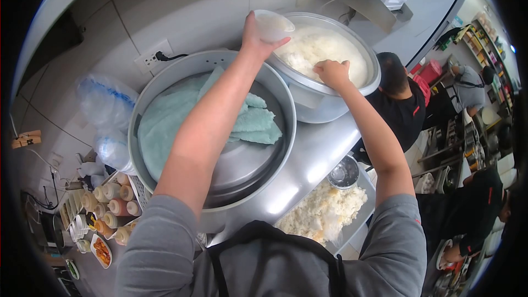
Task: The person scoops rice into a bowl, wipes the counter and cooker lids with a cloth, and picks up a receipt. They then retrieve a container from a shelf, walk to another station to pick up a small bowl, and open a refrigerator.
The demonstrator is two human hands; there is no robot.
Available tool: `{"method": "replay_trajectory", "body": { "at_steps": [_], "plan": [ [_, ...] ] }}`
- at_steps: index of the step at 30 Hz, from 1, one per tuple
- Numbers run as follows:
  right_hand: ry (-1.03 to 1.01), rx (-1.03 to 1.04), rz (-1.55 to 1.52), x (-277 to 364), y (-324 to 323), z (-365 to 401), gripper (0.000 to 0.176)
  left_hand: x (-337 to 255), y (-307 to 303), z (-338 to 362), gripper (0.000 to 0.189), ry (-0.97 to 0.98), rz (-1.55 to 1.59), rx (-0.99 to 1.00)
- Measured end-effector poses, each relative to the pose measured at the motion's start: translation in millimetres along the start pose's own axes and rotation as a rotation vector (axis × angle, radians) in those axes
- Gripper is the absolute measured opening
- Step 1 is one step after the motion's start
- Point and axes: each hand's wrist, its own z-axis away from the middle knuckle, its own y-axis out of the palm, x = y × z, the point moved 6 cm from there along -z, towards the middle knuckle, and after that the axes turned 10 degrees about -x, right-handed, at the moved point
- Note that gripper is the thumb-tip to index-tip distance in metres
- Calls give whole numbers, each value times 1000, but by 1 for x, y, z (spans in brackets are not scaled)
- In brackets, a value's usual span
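My left hand grips a translucent white plastic bowl, tilted over the near-left rim of a large round pot. White rice fills the pot. Over the rice, at the right side, my right hand is closed, knuckles up; whatever its fingers hold, if anything, is hidden. Below my left forearm stands a wide metal pot with a pale green cloth bunched on the metal surface inside.
A tray of rice with a metal bowl sits below the steel counter. Sauce bottles and plastic bags lie left. A person in black stands close right; other people work beyond.
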Motion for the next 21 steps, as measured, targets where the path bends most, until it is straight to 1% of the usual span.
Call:
{"method": "replay_trajectory", "body": {
  "at_steps": [2,3,5,7,8,10,12,14,15,17,18,19,20,21],
  "plan": [
    [27,1,-44,-13,6,1,19,3,-3,1,57,12,-11,27],
    [64,34,-80,-21,9,0,20,4,-3,2,57,24,-23,55],
    [103,64,-117,-40,10,-3,21,8,-7,3,58,10,-44,47],
    [215,271,-280,-61,15,-4,25,9,-10,2,58,0,-63,40],
    [215,268,-281,-73,16,-10,25,10,-11,1,59,-17,-99,55],
    [184,313,-396,-103,29,-29,26,13,-9,1,59,-31,-136,72],
    [169,301,-434,-111,7,-36,26,19,-4,3,58,-78,-221,67],
    [240,108,-312,-110,-43,-40,26,30,0,1,57,-80,-277,56],
    [237,105,-313,-104,-57,-41,26,37,3,0,57,-87,-330,42],
    [143,-245,-70,-85,-99,-43,21,54,13,1,57,-114,-335,41],
    [140,-248,-71,-73,-107,-41,21,64,18,4,57,-148,-341,41],
    [34,-377,77,-55,-119,-38,18,73,25,7,55,-188,-290,49],
    [-72,-504,227,-35,-128,-31,16,79,31,10,55,-187,-290,50],
    [-245,-623,301,-14,-130,-20,14,87,36,11,53,-219,-182,69]
  ]
}}
